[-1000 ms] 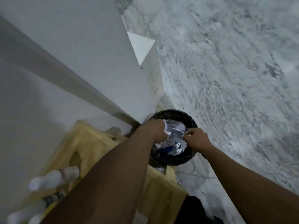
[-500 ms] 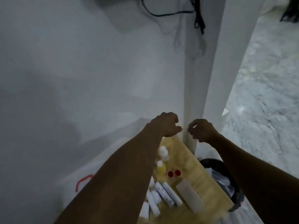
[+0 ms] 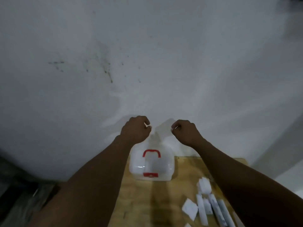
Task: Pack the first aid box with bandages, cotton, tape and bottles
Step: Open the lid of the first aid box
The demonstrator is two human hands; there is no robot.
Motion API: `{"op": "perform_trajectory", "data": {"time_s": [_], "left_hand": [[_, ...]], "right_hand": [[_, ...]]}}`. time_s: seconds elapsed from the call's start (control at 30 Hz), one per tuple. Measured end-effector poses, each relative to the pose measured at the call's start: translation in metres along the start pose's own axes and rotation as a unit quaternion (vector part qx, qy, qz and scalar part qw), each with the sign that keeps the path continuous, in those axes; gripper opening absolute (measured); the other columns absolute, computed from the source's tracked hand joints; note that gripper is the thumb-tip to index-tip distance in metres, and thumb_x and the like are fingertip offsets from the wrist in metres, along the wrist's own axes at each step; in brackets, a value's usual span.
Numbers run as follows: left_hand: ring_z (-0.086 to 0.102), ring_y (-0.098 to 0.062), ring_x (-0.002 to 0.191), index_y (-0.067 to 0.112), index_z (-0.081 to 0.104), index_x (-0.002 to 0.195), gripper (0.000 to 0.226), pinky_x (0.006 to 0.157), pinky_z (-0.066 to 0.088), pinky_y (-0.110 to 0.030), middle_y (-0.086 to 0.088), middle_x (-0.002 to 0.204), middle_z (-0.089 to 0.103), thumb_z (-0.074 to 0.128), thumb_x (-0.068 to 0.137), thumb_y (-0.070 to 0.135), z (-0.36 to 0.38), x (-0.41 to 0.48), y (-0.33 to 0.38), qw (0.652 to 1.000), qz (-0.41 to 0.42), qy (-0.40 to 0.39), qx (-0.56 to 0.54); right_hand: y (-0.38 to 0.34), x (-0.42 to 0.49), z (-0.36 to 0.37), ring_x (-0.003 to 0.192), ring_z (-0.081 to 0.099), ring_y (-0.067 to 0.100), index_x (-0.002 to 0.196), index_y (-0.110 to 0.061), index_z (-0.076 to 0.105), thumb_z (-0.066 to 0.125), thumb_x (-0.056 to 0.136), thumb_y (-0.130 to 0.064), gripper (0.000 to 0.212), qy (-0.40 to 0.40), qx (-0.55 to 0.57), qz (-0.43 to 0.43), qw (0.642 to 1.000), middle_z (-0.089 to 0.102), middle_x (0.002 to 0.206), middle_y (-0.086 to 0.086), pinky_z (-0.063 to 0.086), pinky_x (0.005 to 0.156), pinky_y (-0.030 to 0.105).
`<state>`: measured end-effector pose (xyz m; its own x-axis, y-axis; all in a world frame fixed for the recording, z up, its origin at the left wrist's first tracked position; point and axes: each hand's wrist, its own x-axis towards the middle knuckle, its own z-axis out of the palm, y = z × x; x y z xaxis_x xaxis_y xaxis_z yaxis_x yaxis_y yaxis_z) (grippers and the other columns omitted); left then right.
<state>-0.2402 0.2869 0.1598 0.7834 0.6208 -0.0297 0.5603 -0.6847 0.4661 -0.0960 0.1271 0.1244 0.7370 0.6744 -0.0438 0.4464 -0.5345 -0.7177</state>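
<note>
A: Hands?
B: Left hand (image 3: 136, 129) and right hand (image 3: 184, 131) raised, apart, fingers curled in — nothing seen held.
A: Box?
B: First aid box (image 3: 151, 165) closed, on wooden table (image 3: 164, 202) — white packets (image 3: 211, 205) nearby.

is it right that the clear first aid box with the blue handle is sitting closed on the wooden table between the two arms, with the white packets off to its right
Not quite: the handle is red, not blue. The head view shows the clear first aid box closed on the wooden table between the two arms, its red handle on top, and the white packets off to its right.
</note>
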Motion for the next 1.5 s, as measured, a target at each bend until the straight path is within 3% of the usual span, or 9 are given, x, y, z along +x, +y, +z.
{"op": "perform_trajectory", "data": {"time_s": [0.17, 0.3, 0.4, 0.53, 0.63, 0.8, 1.0, 1.17, 1.5], "left_hand": [[0.069, -0.022, 0.096, 0.022, 0.073, 0.097, 0.016, 0.086, 0.056, -0.036, 0.002, 0.1, 0.073, 0.064, 0.09, 0.035, 0.045, -0.019, -0.073, 0.997, -0.039, 0.058, -0.036], [0.066, -0.021, 0.106, 0.019, 0.07, 0.113, 0.028, 0.092, 0.051, -0.035, 0.0, 0.114, 0.071, 0.064, 0.094, 0.039, 0.099, -0.03, -0.108, 0.991, -0.056, 0.083, -0.091], [0.061, -0.024, 0.117, 0.02, 0.064, 0.123, 0.039, 0.1, 0.049, -0.037, -0.005, 0.129, 0.064, 0.064, 0.093, 0.044, 0.137, -0.036, -0.126, 0.984, -0.073, 0.084, -0.141], [0.053, -0.027, 0.128, 0.024, 0.052, 0.138, 0.048, 0.106, 0.044, -0.039, -0.006, 0.143, 0.056, 0.063, 0.095, 0.043, 0.173, -0.048, -0.135, 0.966, -0.075, 0.127, -0.213], [0.052, -0.028, 0.131, 0.022, 0.049, 0.142, 0.05, 0.106, 0.042, -0.038, -0.007, 0.145, 0.054, 0.06, 0.097, 0.042, 0.183, -0.066, -0.132, 0.959, -0.07, 0.169, -0.218], [0.052, -0.029, 0.132, 0.022, 0.048, 0.142, 0.052, 0.106, 0.045, -0.043, -0.007, 0.146, 0.054, 0.059, 0.096, 0.045, 0.185, -0.116, -0.125, 0.96, -0.053, 0.18, -0.207], [0.052, -0.029, 0.131, 0.02, 0.047, 0.143, 0.054, 0.101, 0.045, -0.038, -0.008, 0.147, 0.052, 0.057, 0.097, 0.048, 0.192, -0.169, -0.116, 0.966, -0.03, 0.171, -0.191], [0.045, -0.03, 0.138, 0.02, 0.037, 0.151, 0.064, 0.107, 0.041, -0.041, -0.007, 0.156, 0.043, 0.052, 0.097, 0.054, 0.201, -0.189, -0.119, 0.976, -0.033, 0.148, -0.158], [0.034, -0.031, 0.144, 0.025, 0.026, 0.154, 0.065, 0.111, 0.038, -0.044, -0.008, 0.163, 0.025, 0.044, 0.1, 0.054, 0.218, -0.187, -0.126, 0.964, -0.033, 0.139, -0.223]], "right_hand": [[0.03, -0.004, 0.073, 0.094, 0.061, 0.015, 0.105, -0.015, 0.069, 0.063, 0.089, -0.024, 0.019, 0.032, -0.024, -0.059, 0.997, 0.068, 0.104, 0.002, 0.048, 0.087, 0.028], [0.069, -0.012, 0.121, 0.107, 0.059, 0.023, 0.111, -0.017, 0.067, 0.064, 0.089, -0.029, 0.025, 0.075, -0.061, -0.083, 0.992, 0.066, 0.11, 0.007, 0.042, 0.087, 0.027], [0.088, -0.02, 0.149, 0.114, 0.054, 0.028, 0.117, -0.019, 0.063, 0.062, 0.09, -0.035, 0.032, 0.138, -0.087, -0.065, 0.984, 0.061, 0.118, 0.009, 0.046, 0.089, 0.036], [0.097, -0.034, 0.175, 0.111, 0.057, 0.03, 0.129, -0.02, 0.051, 0.058, 0.092, -0.042, 0.044, 0.192, 0.009, -0.003, 0.981, 0.054, 0.128, 0.012, 0.046, 0.087, 0.035], [0.095, -0.048, 0.182, 0.116, 0.057, 0.029, 0.134, -0.019, 0.046, 0.057, 0.094, -0.04, 0.046, 0.2, 0.074, 0.006, 0.977, 0.051, 0.135, 0.012, 0.045, 0.091, 0.035], [0.101, -0.1, 0.174, 0.119, 0.056, 0.028, 0.134, -0.019, 0.048, 0.056, 0.094, -0.04, 0.046, 0.216, 0.087, -0.019, 0.972, 0.052, 0.136, 0.011, 0.039, 0.088, 0.03], [0.116, -0.152, 0.169, 0.121, 0.055, 0.029, 0.134, -0.021, 0.049, 0.057, 0.092, -0.044, 0.048, 0.214, 0.087, -0.025, 0.973, 0.054, 0.136, 0.01, 0.043, 0.097, 0.037], [0.127, -0.171, 0.173, 0.127, 0.051, 0.028, 0.141, -0.021, 0.044, 0.052, 0.094, -0.05, 0.056, 0.163, 0.076, -0.05, 0.982, 0.051, 0.143, 0.01, 0.039, 0.104, 0.04], [0.132, -0.175, 0.181, 0.13, 0.049, 0.027, 0.145, -0.021, 0.042, 0.049, 0.096, -0.052, 0.058, 0.174, 0.097, -0.061, 0.978, 0.049, 0.146, 0.01, 0.039, 0.105, 0.04]]}}
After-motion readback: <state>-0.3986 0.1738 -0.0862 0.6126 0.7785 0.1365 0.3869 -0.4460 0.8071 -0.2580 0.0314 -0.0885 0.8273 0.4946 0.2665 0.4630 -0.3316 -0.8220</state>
